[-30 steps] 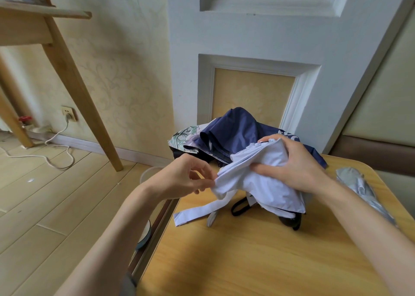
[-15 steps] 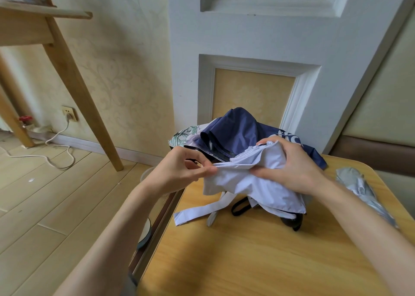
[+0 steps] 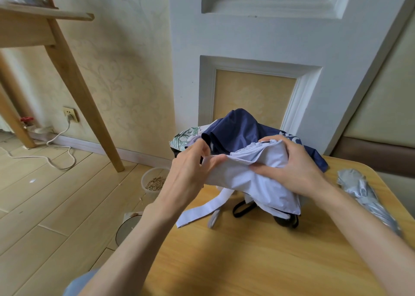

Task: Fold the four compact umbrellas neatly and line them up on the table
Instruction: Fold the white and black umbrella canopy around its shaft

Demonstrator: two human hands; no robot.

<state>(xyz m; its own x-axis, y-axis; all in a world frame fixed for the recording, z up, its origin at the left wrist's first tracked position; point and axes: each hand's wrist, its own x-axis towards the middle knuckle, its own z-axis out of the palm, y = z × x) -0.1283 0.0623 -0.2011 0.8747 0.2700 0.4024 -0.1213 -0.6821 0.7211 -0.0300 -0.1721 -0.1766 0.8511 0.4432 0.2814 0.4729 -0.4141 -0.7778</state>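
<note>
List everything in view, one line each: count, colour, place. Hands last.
white umbrella: one, white, half-bundled, held above the table's far middle
closing strap: one, white, trailing from that umbrella onto the table
navy umbrella: one, dark blue, crumpled behind the white one
floral umbrella: one, white with green leaves, at the far left, partly under the navy one
silver umbrella: one, silver-grey, lying by the table's right edge
table: one, light wood, in front of the person
plastic tub: one, clear, brownish bits inside, on the floor left of the table
wall socket: one, yellowish, low on the left wall
cable: one, white, running from the socket onto the floor
left hand: pinches the white umbrella's fabric edge
right hand: grips its bundled canopy
</note>
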